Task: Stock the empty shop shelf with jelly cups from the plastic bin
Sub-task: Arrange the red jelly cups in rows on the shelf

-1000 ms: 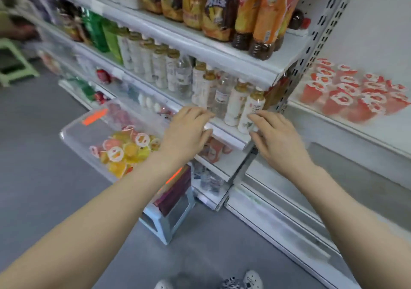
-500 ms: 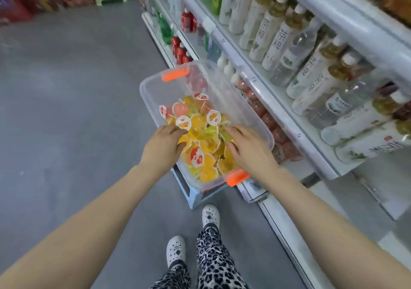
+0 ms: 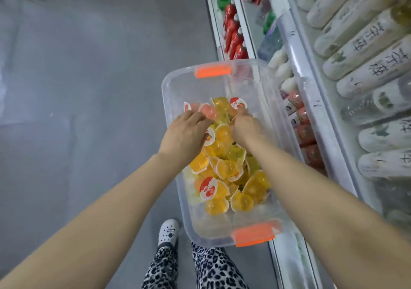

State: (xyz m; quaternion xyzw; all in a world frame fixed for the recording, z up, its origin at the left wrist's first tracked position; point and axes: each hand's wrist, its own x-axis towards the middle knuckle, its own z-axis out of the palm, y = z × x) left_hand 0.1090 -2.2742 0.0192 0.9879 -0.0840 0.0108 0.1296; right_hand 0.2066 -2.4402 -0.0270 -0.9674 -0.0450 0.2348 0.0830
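Clear plastic bin (image 3: 190, 223) held glossy domed jelly cups (image 3: 225, 169), lid print blurred, left hand (image 3: 184, 135) and right hand (image 3: 245, 128) curled among them, grip unclear, white bottles (image 3: 364, 51) bore Chinese characters.

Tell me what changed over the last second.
Both hands left the shelf edge and dropped into the bin; the left hand and right hand have since slid from the near side of the jelly cups to the far side. No grip is plain. The bin stays put beside the shelf.
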